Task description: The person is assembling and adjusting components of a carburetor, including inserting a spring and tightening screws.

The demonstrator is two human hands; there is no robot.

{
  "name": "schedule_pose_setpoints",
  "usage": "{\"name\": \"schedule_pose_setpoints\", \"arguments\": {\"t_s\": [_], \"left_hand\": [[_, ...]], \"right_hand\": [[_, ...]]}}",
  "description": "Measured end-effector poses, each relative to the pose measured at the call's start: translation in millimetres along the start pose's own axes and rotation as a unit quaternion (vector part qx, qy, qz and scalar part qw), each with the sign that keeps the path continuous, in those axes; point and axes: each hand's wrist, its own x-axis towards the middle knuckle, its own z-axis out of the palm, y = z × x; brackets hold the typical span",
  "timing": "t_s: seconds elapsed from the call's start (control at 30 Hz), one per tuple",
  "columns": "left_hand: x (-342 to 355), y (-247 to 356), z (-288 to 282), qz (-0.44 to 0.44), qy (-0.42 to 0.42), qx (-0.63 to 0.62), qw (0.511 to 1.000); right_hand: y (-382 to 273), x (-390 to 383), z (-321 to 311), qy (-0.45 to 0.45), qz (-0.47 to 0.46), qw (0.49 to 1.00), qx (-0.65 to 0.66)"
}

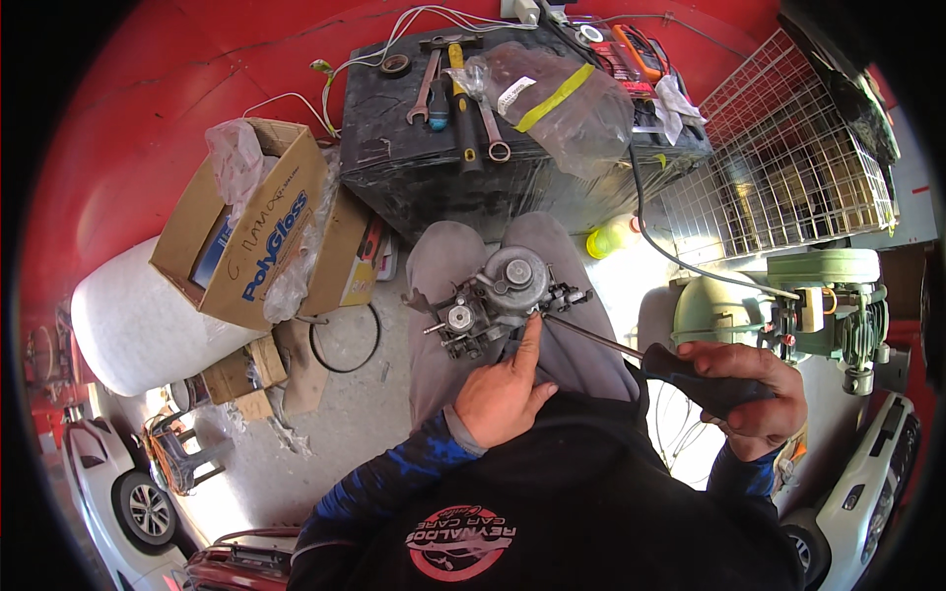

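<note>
A metal carburetor (514,284) rests across my thighs, its round top facing up. My left hand (495,402) is near its lower edge, with the index finger stretched out to touch the body and the thumb apart; the other fingers are partly hidden. In my right hand (757,396) is a screwdriver (692,378), gripped by its thick black handle. Its long shaft points left toward the carburetor, and the tip reaches the lower right side of the body close to my left fingertip. Whether the tip sits in a screw is too small to tell.
Ahead stands a black-wrapped block (424,192) bearing wrenches (493,128), a hammer (461,98), a plastic bag (557,103) and an orange multimeter (639,54). A cardboard box (258,231) is at left. A green compressor (729,315) and wire rack (769,158) are at right.
</note>
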Motion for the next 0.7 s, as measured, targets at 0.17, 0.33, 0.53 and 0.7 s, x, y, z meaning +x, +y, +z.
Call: {"name": "schedule_pose_setpoints", "arguments": {"t_s": [0.17,0.33,0.53,0.7], "left_hand": [[0.3,1.1,-1.3,0.023,0.007,-0.006,1.0],[0.1,1.0,0.0,0.034,0.006,-0.006,0.999],[-1.6,0.1,2.1,0.03,-0.009,-0.021,0.999],[-1.9,1.0,2.2,0.021,-0.03,-0.038,0.999]], "right_hand": [[3.8,-6.1,-3.5,0.006,-0.016,0.998,0.052],[-4.7,-4.8,-19.3,-0.059,0.116,0.987,0.098],[2.0,1.7,-16.8,-0.116,-0.078,0.988,0.06],[4.5,6.0,-27.6,-0.187,-0.117,0.973,0.063]]}}
